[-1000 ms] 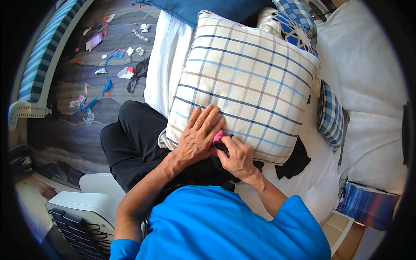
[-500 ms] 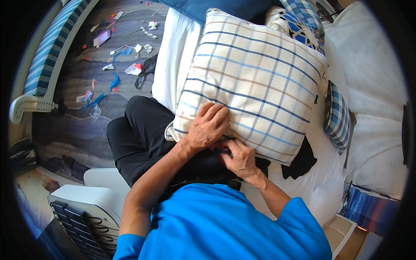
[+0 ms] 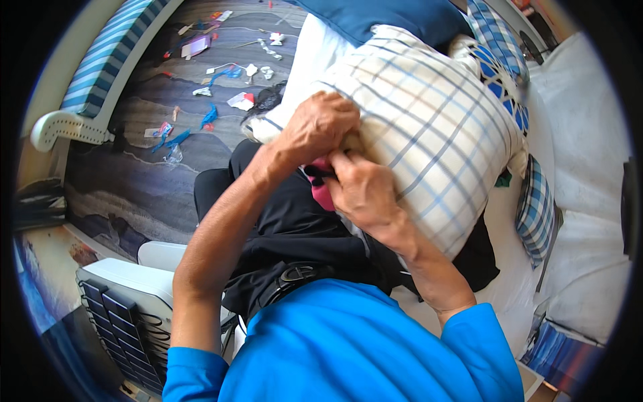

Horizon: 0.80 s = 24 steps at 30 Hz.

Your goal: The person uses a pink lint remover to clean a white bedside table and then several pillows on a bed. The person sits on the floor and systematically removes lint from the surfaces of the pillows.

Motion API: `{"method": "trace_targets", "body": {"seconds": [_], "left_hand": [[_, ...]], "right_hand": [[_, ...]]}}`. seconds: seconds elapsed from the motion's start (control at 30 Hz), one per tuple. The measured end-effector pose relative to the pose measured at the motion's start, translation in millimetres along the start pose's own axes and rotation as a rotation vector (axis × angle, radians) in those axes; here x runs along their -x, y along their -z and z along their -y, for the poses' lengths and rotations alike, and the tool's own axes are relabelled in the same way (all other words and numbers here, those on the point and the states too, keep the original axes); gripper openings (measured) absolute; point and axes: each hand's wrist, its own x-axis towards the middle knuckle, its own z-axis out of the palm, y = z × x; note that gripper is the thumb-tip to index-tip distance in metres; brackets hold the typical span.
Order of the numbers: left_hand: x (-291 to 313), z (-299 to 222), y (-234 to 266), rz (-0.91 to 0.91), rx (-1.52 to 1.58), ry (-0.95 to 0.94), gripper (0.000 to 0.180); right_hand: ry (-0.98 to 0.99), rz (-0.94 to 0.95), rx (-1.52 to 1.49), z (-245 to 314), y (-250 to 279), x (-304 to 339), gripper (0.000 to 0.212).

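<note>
A large checked cushion (image 3: 429,127), cream with blue and tan lines, leans across my lap and the white bedding. My left hand (image 3: 321,124) is closed on the cushion's near edge, pulling its cloth up. Just below it to the right, my right hand (image 3: 365,191) is closed with its fingertips at the same edge. A pink and black object (image 3: 322,191) shows beside the right fingers, partly covered by the hand; its kind cannot be made out. The hands are slightly blurred, and the spot between them is hidden.
Scraps of plastic and paper (image 3: 207,114) litter the dark patterned floor at the left. A blue pillow (image 3: 395,20) and smaller blue checked cushions (image 3: 534,208) lie around the big one. A black cloth (image 3: 479,258) lies under its right corner. A white appliance (image 3: 127,281) stands lower left.
Both hands have lifted the cushion's near edge upward, and its near left corner has risen and tilted. The pink part by my right hand now shows more. The whole view has shifted a little.
</note>
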Motion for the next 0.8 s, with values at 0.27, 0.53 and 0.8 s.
{"method": "trace_targets", "body": {"seconds": [0.27,0.53,0.8], "left_hand": [[77.7,-19.9,-26.3,-0.425,0.143,0.402,0.017],[135.7,16.3,-30.1,-0.564,0.319,0.76,0.02],[104.3,-22.9,-33.0,-0.435,-0.15,0.682,0.035]], "right_hand": [[0.146,0.201,0.097,-19.7,-41.4,13.0,0.015],[0.422,0.036,0.061,0.9,-88.8,-64.5,0.007],[0.167,0.331,0.193,-22.2,-24.2,28.2,0.005]]}}
